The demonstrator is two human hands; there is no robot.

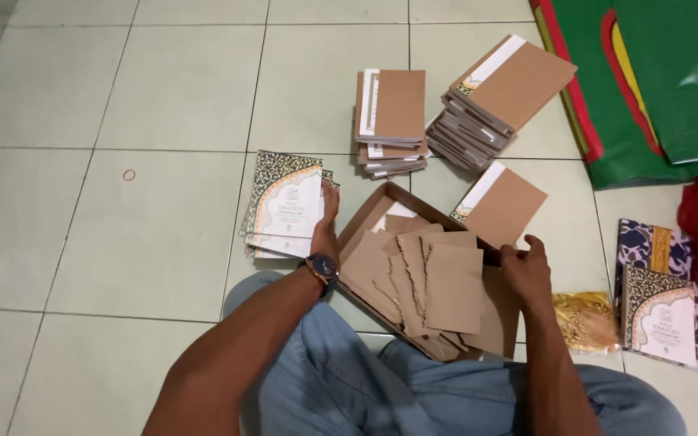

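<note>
I sit on a tiled floor with a shallow cardboard box [363, 216] resting against my knees. It holds several torn brown cardboard sheets [426, 282]. My left hand [326, 226], with a wristwatch, presses flat against the box's left wall, next to a small pile of ornately patterned booklets [284, 203]. My right hand [527, 270] grips the box's right edge beside the sheets. A single brown-backed booklet [501, 206] lies just beyond the box.
Two stacks of brown-backed booklets [391, 121] [498, 97] stand further out. Patterned booklets [660, 303] and a gold packet [585, 320] lie at the right. Green and red fabric [656, 73] fills the upper right corner. A rubber band [129, 174] lies at the left.
</note>
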